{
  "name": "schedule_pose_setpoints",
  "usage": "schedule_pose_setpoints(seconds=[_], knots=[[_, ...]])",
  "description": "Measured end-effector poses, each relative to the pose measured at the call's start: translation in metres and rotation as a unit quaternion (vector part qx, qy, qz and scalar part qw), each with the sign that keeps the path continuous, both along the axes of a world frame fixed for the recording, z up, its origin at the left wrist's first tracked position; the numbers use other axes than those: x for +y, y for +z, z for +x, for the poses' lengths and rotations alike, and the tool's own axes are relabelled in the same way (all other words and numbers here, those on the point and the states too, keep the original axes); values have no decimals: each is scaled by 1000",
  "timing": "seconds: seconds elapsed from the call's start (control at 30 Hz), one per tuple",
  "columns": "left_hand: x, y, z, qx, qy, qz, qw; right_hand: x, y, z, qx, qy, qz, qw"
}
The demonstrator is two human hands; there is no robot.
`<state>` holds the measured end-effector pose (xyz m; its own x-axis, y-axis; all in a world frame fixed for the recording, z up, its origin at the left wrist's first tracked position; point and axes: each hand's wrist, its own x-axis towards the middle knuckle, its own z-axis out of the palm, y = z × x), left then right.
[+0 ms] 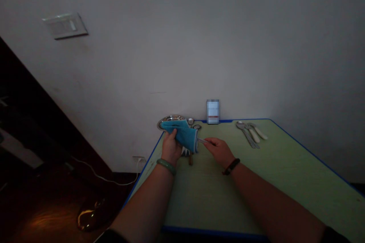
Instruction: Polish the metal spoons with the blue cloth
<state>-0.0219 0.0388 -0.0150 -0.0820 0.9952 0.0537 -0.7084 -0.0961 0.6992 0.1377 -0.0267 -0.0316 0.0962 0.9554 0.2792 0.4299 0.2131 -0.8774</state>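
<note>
As seen from the head view, the left hand (171,148) closes around a light, soft blue cloth (182,133) above the green worktop (279,159), while the right hand (219,151) pinches a stiff, probably slippery metal handle (202,141) projecting from the cloth, best gripped along that narrow shank.

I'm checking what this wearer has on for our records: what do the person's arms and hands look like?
The left hand and right hand are ungloved. The left wrist wears a smooth, pale green bangle, and the right wrist a narrow dark band. The forearms are bare, with dark sleeves showing only at the bottom edge of the view.
</note>
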Motion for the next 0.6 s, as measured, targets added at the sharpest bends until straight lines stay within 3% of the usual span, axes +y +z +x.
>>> schedule_pose_setpoints(seconds=[0.6], knots=[[0, 5, 0, -44, -43, -93, 994, -1, 4, -1, -24, -4, -11, 1000]])
